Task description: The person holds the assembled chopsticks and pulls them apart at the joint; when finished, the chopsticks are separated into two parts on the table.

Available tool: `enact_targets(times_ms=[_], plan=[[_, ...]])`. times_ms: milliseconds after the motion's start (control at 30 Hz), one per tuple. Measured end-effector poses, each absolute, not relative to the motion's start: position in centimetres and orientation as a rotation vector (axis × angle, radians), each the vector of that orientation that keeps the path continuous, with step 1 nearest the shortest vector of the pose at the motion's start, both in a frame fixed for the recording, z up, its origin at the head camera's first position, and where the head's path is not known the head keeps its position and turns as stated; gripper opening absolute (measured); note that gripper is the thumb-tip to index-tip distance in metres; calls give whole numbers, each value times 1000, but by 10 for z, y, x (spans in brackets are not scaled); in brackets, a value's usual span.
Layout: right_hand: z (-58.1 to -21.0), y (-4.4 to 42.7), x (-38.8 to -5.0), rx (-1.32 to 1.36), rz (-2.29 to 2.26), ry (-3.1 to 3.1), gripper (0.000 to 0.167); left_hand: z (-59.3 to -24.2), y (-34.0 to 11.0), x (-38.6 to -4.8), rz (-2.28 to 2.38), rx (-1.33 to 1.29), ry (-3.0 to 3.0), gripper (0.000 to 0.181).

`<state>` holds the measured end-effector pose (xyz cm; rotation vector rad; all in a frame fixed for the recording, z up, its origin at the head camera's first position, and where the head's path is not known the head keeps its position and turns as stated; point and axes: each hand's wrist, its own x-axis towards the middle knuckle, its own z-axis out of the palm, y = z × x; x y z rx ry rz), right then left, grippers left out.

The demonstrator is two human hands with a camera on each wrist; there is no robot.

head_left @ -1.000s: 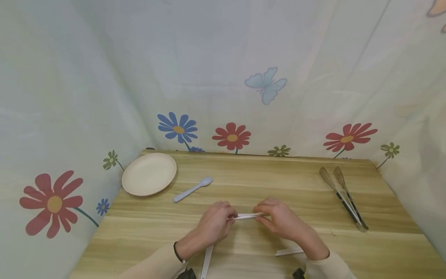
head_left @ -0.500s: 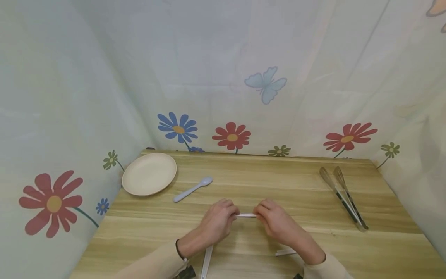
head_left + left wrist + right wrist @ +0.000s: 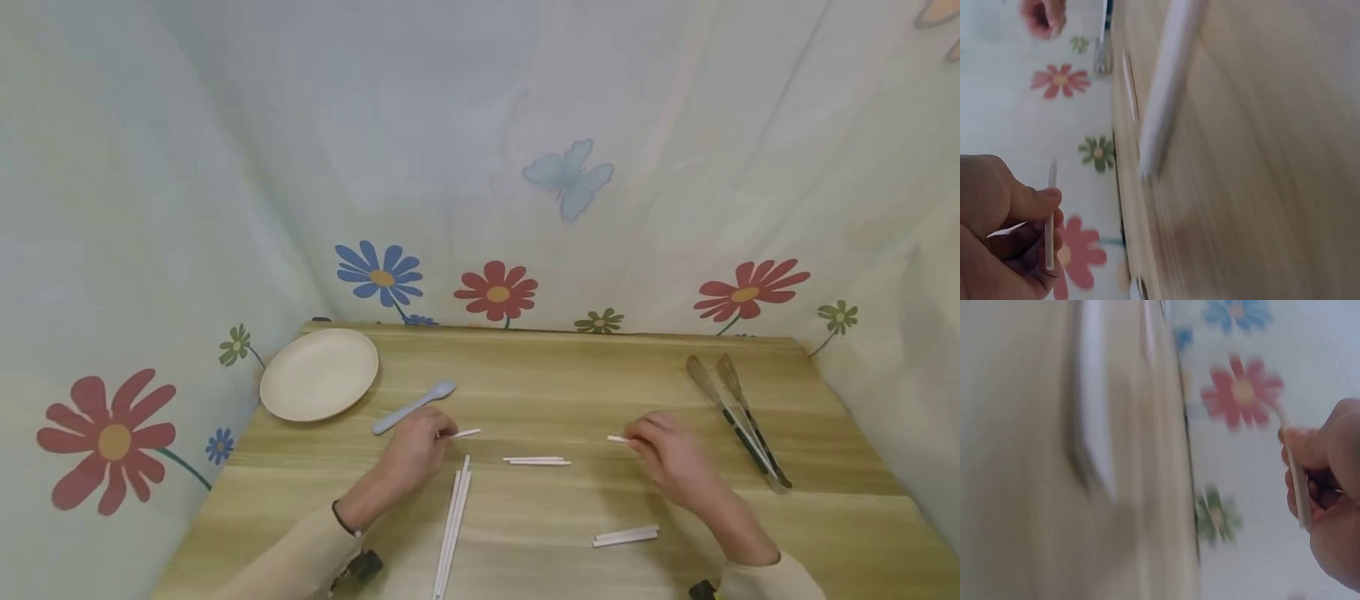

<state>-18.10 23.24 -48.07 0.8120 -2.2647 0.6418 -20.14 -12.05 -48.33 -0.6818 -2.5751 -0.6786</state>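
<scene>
My left hand (image 3: 416, 450) pinches a short white stick (image 3: 1050, 237) between thumb and fingers, just in front of the pale blue spoon (image 3: 412, 408). To the right, my right hand (image 3: 671, 462) pinches another short white stick (image 3: 1299, 481), raised above the table. Between the hands, a few short white sticks (image 3: 536, 461) lie side by side on the wood. Closer to me is a bundle of longer white sticks (image 3: 453, 533), beside the left forearm. More short white sticks (image 3: 626, 537) rest at the lower right. Blur hides fine detail in the right wrist view.
A round cream plate (image 3: 318, 375) stands at the table's back left. Metal tongs with dark handles (image 3: 742, 425) lie on the right, beyond the right hand. A flowered cloth (image 3: 450, 167) hangs behind the wooden table (image 3: 555, 383).
Earlier the hands were close together over the middle, gripping a white stick between them. They have moved apart, each with a short stick, and the middle sticks now show fully.
</scene>
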Motion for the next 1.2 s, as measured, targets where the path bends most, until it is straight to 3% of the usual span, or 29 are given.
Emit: enact_targets(times_ms=[167, 300, 1200], plan=[[-480, 224, -176, 1001, 758, -2330, 17, -480, -108, -198, -718, -870, -2559, 6], [-482, 219, -173, 962, 806, -2316, 26, -479, -98, -196, -699, -820, -2564, 6], [-482, 225, -157, 961, 847, -2385, 25, -470, -74, -205, -720, -827, -2742, 8]])
